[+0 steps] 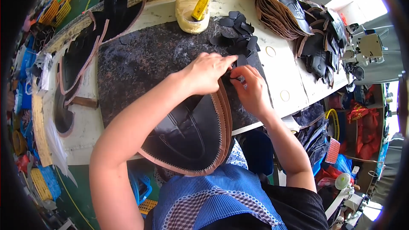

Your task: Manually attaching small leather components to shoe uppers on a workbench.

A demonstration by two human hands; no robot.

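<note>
Black shoe uppers (187,123) with brown, zigzag-stitched edges lie stacked in front of me, partly over the near edge of the dark work board. My left hand (204,73) bends over their far right end, fingers curled and pressed at that edge; its fingertips are partly hidden. Close beside it, my right hand (251,90) pinches a small black strip (234,78) between thumb and finger. Just beyond both hands lies a loose row of black cut pieces (245,42), which the left index finger almost reaches. My left forearm covers part of the uppers.
A cloudy glue jar (192,12) with a yellow-handled tool (202,3) stands at the far middle. Stacked uppers (281,10) fill the far right. More uppers (81,59) and a wooden handle (85,102) lie left of the dark board (136,55). A sewing machine (368,47) stands right.
</note>
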